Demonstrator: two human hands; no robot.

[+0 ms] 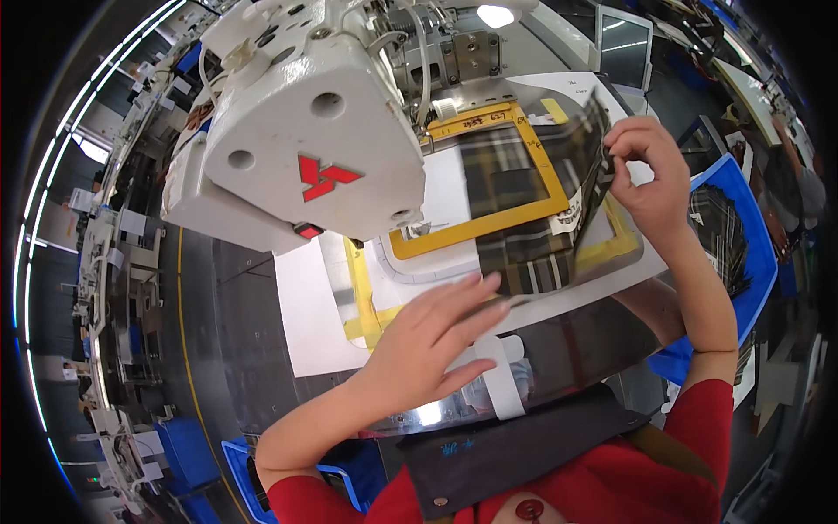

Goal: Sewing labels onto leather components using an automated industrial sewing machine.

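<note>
Head view: left hand (432,336) lies flat, fingers spread, on plaid fabric (524,253); right hand (646,170) pinches its edge.

One head-worn fisheye view looks steeply down from above the person's chest onto a work table (262,349), close enough that a white sewing machine head (305,140) fills the frame from ten to twelve o'clock. The forearms enter from six and four o'clock. Straight edges bow toward the dark circular rim, where neighbouring workstations curve around at nine and two o'clock.
</note>
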